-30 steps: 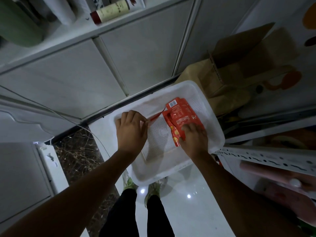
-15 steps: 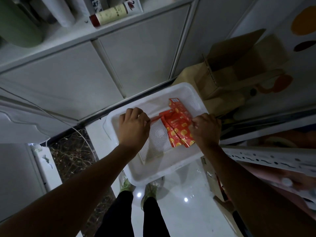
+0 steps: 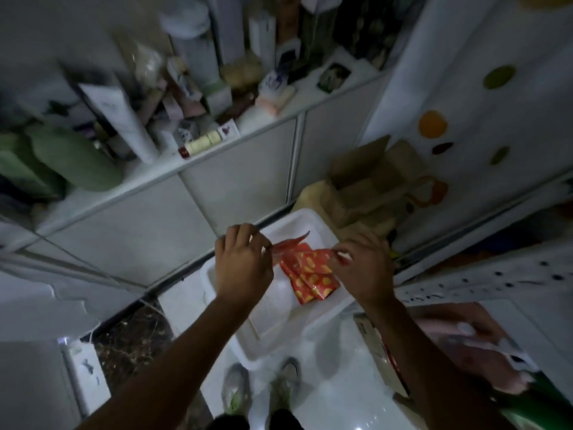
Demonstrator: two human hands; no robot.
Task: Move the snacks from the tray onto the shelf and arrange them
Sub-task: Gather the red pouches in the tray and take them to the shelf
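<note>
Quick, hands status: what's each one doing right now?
Left hand: pinching the left end of the red snack packets.
Right hand: pinching their right corner, above the white tray.

We are reaching both bare forearms forward and down, wrists angling toward each other. Our left hand [image 3: 243, 265], seen from the back, is pinching one end of the red snack packets [image 3: 310, 274] with curled fingers; our right hand [image 3: 362, 268] is pinching the opposite end.

Dim room: white cabinet doors [image 3: 235, 193], glossy white floor [image 3: 335, 383], cardboard box [image 3: 366, 181].
</note>
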